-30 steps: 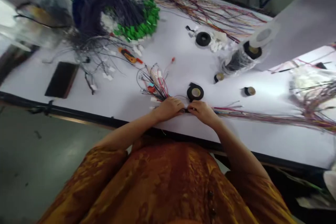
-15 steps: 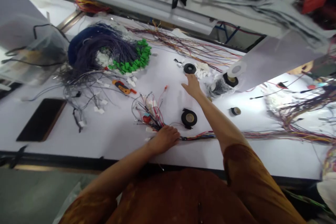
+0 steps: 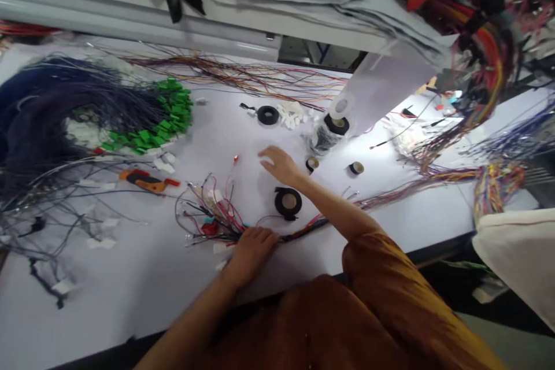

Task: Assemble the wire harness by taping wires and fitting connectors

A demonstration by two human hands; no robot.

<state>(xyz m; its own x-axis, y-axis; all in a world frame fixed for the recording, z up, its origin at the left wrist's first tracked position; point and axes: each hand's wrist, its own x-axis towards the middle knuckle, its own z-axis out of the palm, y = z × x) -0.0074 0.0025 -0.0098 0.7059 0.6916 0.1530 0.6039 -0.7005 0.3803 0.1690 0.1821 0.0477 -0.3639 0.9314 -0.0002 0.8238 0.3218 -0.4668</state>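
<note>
My left hand (image 3: pixel 255 251) is closed over the wire harness (image 3: pixel 306 227) near the table's front edge. Loose wire ends with small terminals and a red connector (image 3: pixel 210 228) fan out to the left of it. My right hand (image 3: pixel 280 165) hovers above the tabletop, fingers stretched and holding nothing. Just below that hand lies a large roll of black tape (image 3: pixel 288 203). Beyond it rests a second black tape roll (image 3: pixel 267 115), beside a heap of small white connectors (image 3: pixel 292 115). A small tape roll (image 3: pixel 312 164) sits to the right of my right hand.
An orange and black cutter (image 3: pixel 147 181) lies on the left, by a big bundle of dark wires (image 3: pixel 87 92) with green connectors (image 3: pixel 150 133). Wrapped tape rolls (image 3: pixel 329 133) stand by the white post (image 3: pixel 381 89). Another small roll (image 3: pixel 356 168) is farther right. A rail (image 3: pixel 139 23) crosses behind.
The view has swung to the right. My right hand has drawn back from the far tape roll toward the nearer one, with nothing in it. My left hand stays on the harness.
</note>
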